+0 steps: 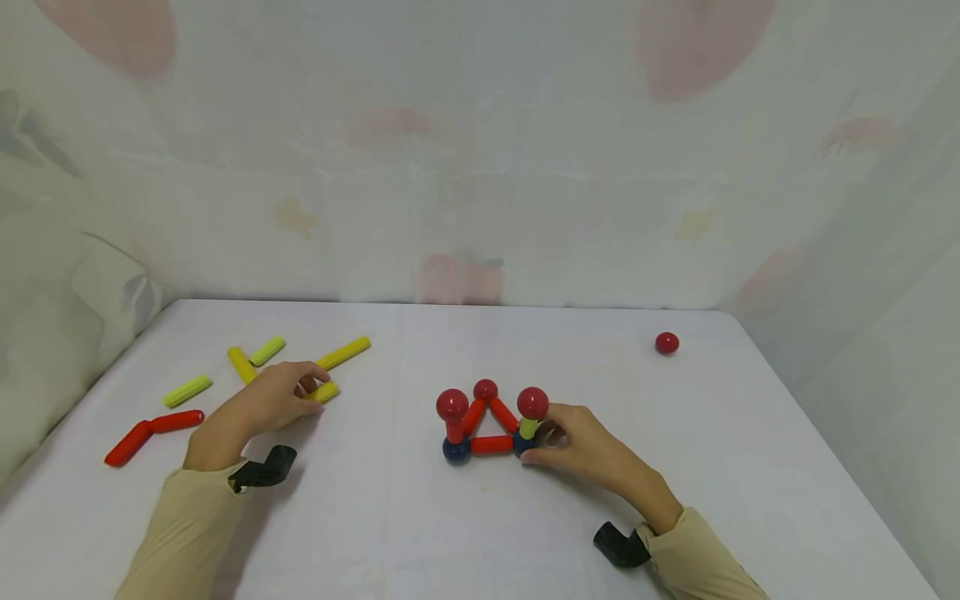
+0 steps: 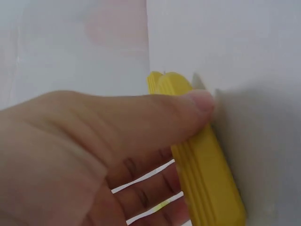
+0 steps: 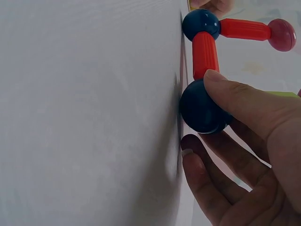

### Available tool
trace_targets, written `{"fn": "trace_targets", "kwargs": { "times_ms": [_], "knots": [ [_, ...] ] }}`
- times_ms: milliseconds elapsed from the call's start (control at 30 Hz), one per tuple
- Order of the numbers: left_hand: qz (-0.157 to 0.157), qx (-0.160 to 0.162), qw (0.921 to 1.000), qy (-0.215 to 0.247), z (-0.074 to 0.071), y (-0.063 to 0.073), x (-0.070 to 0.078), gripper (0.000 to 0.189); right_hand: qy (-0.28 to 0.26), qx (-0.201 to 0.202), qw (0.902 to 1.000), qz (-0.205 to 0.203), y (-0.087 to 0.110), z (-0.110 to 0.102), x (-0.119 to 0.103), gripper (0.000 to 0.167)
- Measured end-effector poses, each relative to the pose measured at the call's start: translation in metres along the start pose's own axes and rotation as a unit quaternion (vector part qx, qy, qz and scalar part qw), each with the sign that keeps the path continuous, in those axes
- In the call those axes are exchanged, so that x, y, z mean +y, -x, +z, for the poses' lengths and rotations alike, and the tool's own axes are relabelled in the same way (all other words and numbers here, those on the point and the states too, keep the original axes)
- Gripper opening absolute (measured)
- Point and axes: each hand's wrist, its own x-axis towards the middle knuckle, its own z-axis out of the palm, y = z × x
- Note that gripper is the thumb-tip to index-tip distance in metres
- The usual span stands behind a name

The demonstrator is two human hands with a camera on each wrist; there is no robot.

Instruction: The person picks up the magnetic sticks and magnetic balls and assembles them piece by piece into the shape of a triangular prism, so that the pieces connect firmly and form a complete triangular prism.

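Note:
My left hand (image 1: 262,404) pinches a yellow rod (image 2: 207,174) between thumb and fingers, low over the left side of the table. In the left wrist view the rod has ridged sides, and part of it hides behind my thumb. At the table's middle stands a triangle of red rods (image 1: 491,445) joined by balls. My right hand (image 1: 592,446) grips its near right dark blue ball (image 3: 202,108) between thumb and fingers. A short lime rod (image 1: 528,428) rises from that ball with a red ball (image 1: 532,403) on top. Another red ball (image 1: 452,406) tops an upright red rod at the near left corner.
Around my left hand lie another yellow rod (image 1: 344,353), a partly covered yellow rod (image 1: 242,365) and two lime rods (image 1: 187,391). Two red rods (image 1: 129,443) touch end to end at the far left. One loose red ball (image 1: 667,342) sits at the back right.

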Motion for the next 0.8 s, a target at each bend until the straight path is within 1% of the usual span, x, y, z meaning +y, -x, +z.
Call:
{"fn": "trace_targets", "kwargs": {
  "times_ms": [167, 333, 467, 633, 800],
  "knots": [
    [0.032, 0.015, 0.9994, -0.004, 0.001, -0.002, 0.006, 0.039, 0.001, 0.002, 1.0, -0.008, 0.0, 0.0, 0.0, 0.028],
    [0.067, 0.028, 0.9969, 0.029, 0.001, -0.002, 0.015, 0.036, 0.007, 0.0, 1.0, -0.006, -0.001, 0.002, 0.0, 0.03],
    [0.088, 0.044, 0.9939, 0.05, 0.003, -0.003, 0.023, 0.038, 0.014, 0.001, 0.9999, -0.009, -0.001, 0.002, -0.001, 0.03],
    [0.111, 0.07, 0.9895, 0.06, 0.008, -0.005, 0.035, 0.041, 0.017, 0.008, 0.9998, -0.007, -0.001, 0.003, -0.002, 0.029],
    [0.139, 0.074, 0.9828, 0.096, 0.015, -0.006, 0.047, 0.037, 0.022, 0.026, 0.9994, 0.012, -0.001, 0.003, -0.002, 0.03]
  ]
}}
